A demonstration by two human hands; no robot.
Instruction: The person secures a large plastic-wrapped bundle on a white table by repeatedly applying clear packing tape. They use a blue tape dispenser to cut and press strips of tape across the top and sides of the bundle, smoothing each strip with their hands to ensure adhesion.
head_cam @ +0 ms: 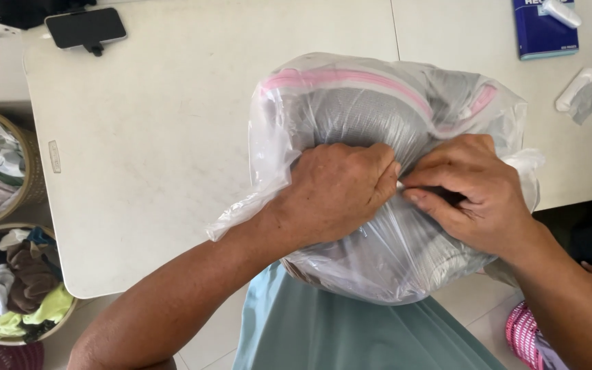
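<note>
Both hands, left hand (337, 195) and right hand (471, 188), gripping clear pink-zippered bag (378, 103), blue box (543, 31) top right

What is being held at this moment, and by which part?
Both hands, left hand and right hand, grip a clear zip-top plastic bag stuffed with grey fabric, pinching the plastic at the middle of its near side.
</note>
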